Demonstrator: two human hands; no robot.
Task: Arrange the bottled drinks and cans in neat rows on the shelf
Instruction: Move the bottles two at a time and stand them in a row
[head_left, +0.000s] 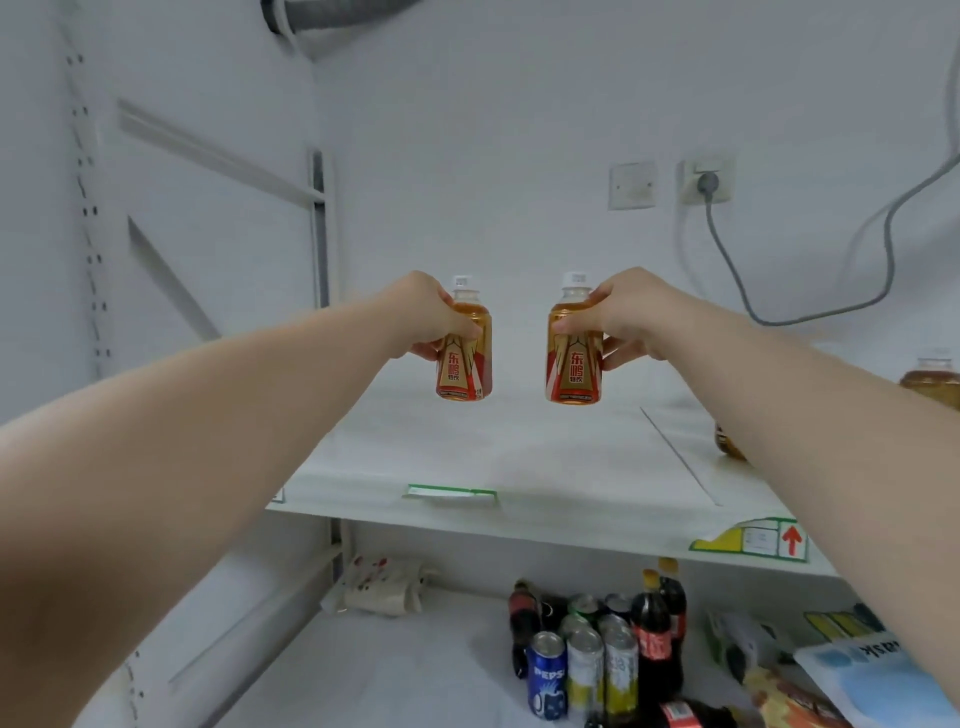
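above the shelf, each hand grips a bottle: left hand, right hand.

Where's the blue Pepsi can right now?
The Pepsi can stands on the lower shelf, low and right of centre in the head view, leftmost in the front of a cluster of cans and dark cola bottles.

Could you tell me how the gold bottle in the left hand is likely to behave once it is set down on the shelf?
The gold bottle looks full, so probably heavy for its size. Its glossy label may be slippery. Taller than wide, it could tip if nudged.
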